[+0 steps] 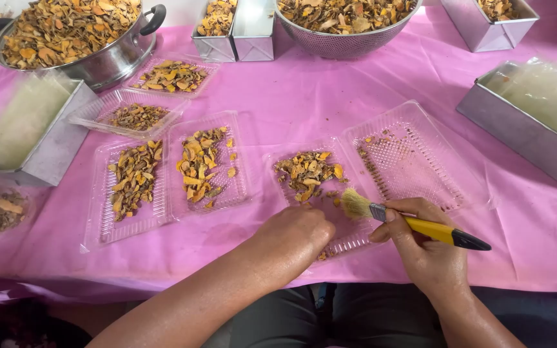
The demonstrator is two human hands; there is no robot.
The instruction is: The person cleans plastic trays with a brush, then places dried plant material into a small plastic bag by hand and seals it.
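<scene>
The right hand (423,248) grips a brush (414,222), bristles at the near-edge tray (330,193); the left hand (298,235) rests closed on it. Slices (307,173) remain there; neighbouring tray (414,161) looks nearly swept.

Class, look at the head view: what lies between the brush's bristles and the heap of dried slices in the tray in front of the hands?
Only a few loose crumbs on clear tray floor separate the bristles from the heap.

Clear glossy plastic tray (420,161) with dimpled floor, smooth pink plastic table cover (304,90), shiny metal pot (107,64), soft-bristled brush (414,222)
</scene>
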